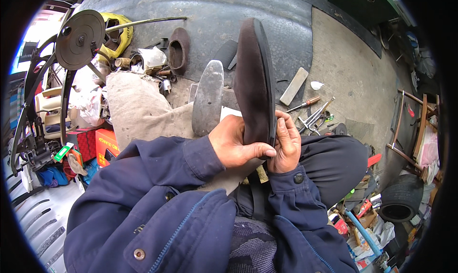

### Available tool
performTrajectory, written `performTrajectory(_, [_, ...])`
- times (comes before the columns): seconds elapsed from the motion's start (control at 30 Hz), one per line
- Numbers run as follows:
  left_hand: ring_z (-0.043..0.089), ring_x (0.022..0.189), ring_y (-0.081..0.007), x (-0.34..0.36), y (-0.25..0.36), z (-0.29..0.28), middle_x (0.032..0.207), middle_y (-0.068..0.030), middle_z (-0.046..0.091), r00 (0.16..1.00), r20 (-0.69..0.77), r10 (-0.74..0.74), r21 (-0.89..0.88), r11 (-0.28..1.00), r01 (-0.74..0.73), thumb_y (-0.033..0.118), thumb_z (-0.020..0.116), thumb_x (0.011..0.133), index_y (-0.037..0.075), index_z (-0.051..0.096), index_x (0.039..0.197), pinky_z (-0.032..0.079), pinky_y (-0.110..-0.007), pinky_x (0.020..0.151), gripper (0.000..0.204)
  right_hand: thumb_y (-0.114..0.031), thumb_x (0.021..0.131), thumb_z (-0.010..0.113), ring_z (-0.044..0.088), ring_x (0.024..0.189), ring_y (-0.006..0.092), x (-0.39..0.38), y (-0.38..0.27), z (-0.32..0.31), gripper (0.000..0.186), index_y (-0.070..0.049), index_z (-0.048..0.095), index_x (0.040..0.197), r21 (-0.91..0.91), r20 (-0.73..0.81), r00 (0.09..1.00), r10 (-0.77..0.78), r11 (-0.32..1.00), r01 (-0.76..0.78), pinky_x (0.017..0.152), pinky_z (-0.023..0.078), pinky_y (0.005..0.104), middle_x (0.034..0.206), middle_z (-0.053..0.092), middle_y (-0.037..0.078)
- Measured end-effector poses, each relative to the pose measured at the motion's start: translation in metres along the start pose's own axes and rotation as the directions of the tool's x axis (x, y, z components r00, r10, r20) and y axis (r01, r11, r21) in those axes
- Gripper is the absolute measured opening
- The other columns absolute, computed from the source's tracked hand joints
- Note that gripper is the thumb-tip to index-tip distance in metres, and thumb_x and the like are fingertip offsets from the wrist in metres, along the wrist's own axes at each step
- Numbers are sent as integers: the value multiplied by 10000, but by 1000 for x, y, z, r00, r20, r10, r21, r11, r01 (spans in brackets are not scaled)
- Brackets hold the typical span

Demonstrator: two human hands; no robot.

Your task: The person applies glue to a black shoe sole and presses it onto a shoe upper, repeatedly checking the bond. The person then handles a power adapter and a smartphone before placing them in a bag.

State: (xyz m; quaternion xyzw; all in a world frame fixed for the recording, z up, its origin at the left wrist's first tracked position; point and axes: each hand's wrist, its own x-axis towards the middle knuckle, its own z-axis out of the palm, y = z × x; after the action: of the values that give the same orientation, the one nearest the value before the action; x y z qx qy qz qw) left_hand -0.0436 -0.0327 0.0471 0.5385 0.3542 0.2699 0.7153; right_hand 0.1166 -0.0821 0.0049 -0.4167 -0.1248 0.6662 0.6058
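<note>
A dark brown suede shoe (250, 82) stands on end in front of me, toe up, its black sole turned to the right. My left hand (231, 141) is closed around the heel end, thumb laid across toward the sole. My right hand (286, 146) pinches the sole edge near the heel with curled fingers; anything small between those fingers is hidden. Just left of the shoe rises a worn metal shoe anvil (208, 99), apart from my hands. A similar brown shoe (179, 51) lies on the floor farther off.
A grey cloth (138, 108) covers my left knee. At right on the floor are a whetstone-like block (294, 86), a screwdriver (305, 104) and pliers (317, 115). A machine with a black wheel (80, 39) stands far left; a tyre (402, 196) lies right.
</note>
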Motion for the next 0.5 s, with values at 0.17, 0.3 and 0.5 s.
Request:
performTrajectory(0.17, [709, 722, -198, 0, -5, -2, 790, -113, 727, 994, 5, 108, 150, 983, -107, 209, 808, 822, 11, 704, 931, 543, -321, 667, 249, -137, 1022, 566, 627, 1017, 142, 3, 6, -6, 195, -5, 605, 1159, -6, -28, 997, -70, 998, 70, 927, 490, 290, 1115, 655, 75])
performTrajectory(0.3, [706, 702, -223, 0, -7, -3, 785, -112, 722, 990, 9, 142, 194, 971, -142, 230, 811, 818, 24, 696, 922, 535, -327, 654, 257, -112, 1010, 584, 627, 999, 137, 3, 7, -9, 170, -1, 619, 1134, 10, -35, 995, -95, 995, 95, 915, 490, 282, 1106, 653, 68])
performTrajectory(0.5, [678, 817, -184, -6, 0, -3, 897, -87, 709, 998, 52, 38, 151, 988, -45, 143, 853, 780, 27, 667, 1043, 530, -324, 739, 342, -87, 984, 625, 598, 1006, 112, 1, 4, -5, 146, 1, 648, 1098, 17, -42, 990, -137, 990, 138, 937, 448, 262, 1084, 636, 33])
